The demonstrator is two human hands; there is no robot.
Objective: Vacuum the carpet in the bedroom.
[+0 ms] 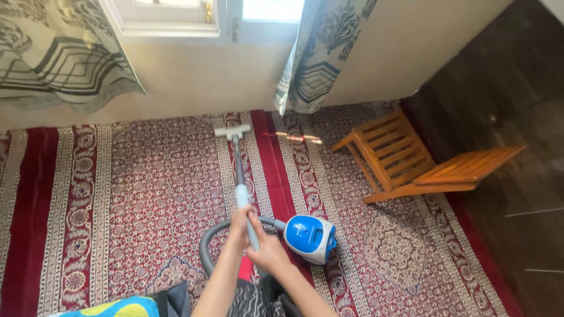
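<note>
Beneath my grip and spreading out on every side lies a large patterned carpet (147, 194), dark red with cream floral bands running away from me toward the far wall. That wall (200, 79), pale and plain, stands well ahead of my grip, with a white-framed window (176, 17) above it letting in bright light. Patterned grey-and-white curtains hang ahead to both sides: one curtain (53, 53) far to the left, a second curtain (323, 53) ahead and to the right. To the right of my grip, beyond the carpet's edge, runs a dark wooden floor (517, 117). A folding wooden chair (411, 158) lies tipped on its side ahead and to the right, partly on the carpet and partly on that floor.

Just beside my grip, to the right, sits a blue-and-white vacuum cleaner body (309, 238) on the carpet. A grey hose (208, 243) curves from it round to the left, below my hands. The vacuum wand (241, 182) runs straight ahead from my grip to the floor nozzle (232, 131), which rests on the carpet near the wall.

My left hand (239, 224) is closed around the wand; my right hand (267, 252), just behind it, is likewise closed around the wand's lower end.
</note>
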